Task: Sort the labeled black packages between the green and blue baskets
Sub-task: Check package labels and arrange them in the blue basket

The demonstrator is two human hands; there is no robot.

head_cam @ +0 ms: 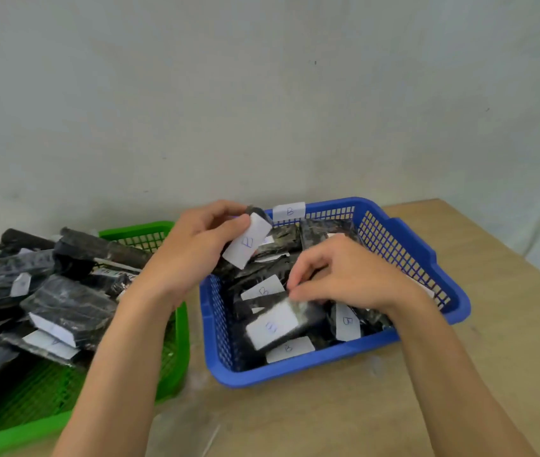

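A pale wall [262, 94] stands beyond both hands, and a light wooden worktop [459, 390] lies beneath them. The green basket [181, 341] sits to the left of the left fingers [225, 209], heaped with black packages [71, 305] that bear white labels whose letters are too blurred to read. The blue basket [327, 356] lies directly under both sets of fingers. It holds more black packages with labels marked B, and a white tag [289, 211] marked B sits on its far rim, just beyond the left fingertips.

The left hand [196, 245] is curled, with its thumb and fingers gripping the raised package [247, 242]. This is a black packet whose white B label hangs down from the thumb, above the blue basket's far left part. The right hand [344, 275] is also curled, its right fingers [304, 265] drawn together with the thumb. They pinch the upper edge of the lower package [275, 321], which is blurred, carries a B label and lies inside the blue basket just below the fingertips.
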